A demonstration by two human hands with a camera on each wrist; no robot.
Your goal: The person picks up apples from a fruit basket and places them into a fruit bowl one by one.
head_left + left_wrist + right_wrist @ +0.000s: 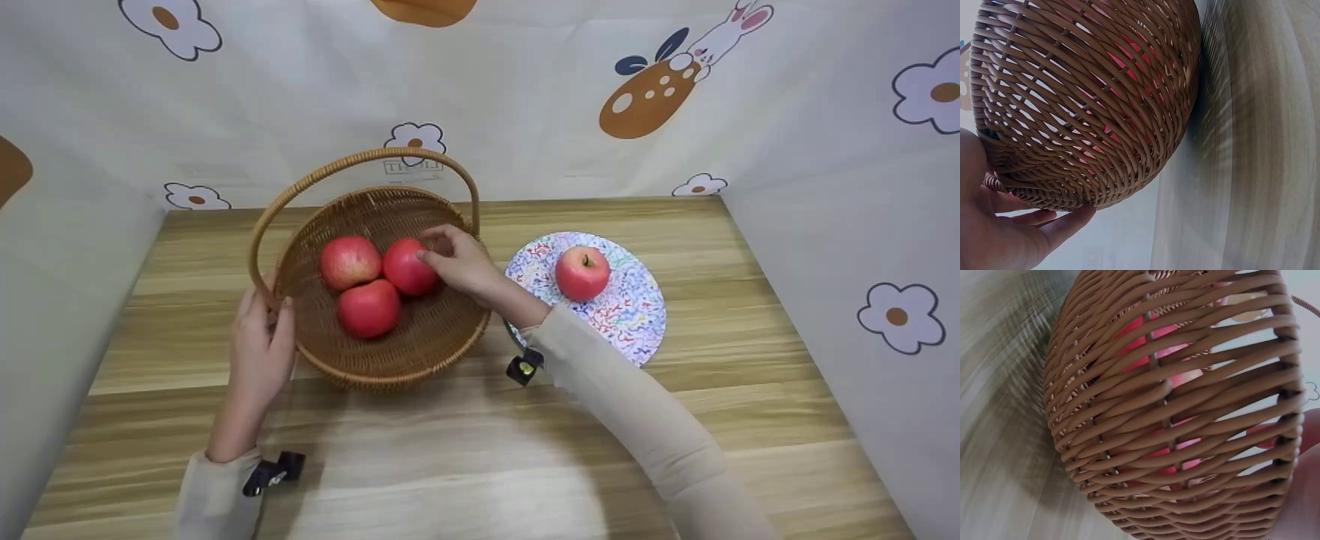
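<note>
A brown wicker basket (390, 360) with a tall arched handle stands on the table, three red apples inside. My left hand (262, 341) grips its left side by the foot of the handle, thumb at the rim; in the left wrist view, fingers (1069, 225) lie against the weave. Over the basket's right rim reaches my right hand (465, 262), its thumb and fingertips at the upper right edge of the right apple (409, 268), not wrapped round it. Beside that apple lie the left apple (350, 263) and the front apple (369, 309). Weave partly hides the right hand in the right wrist view.
Right of the basket, a round plate (634, 322) with a multicoloured speckled pattern bears another red apple (583, 274). The wood-grain table (420, 457) ends at pale printed sheeting (525, 105) behind and on both sides. The handle (367, 156) arches over the basket's far side.
</note>
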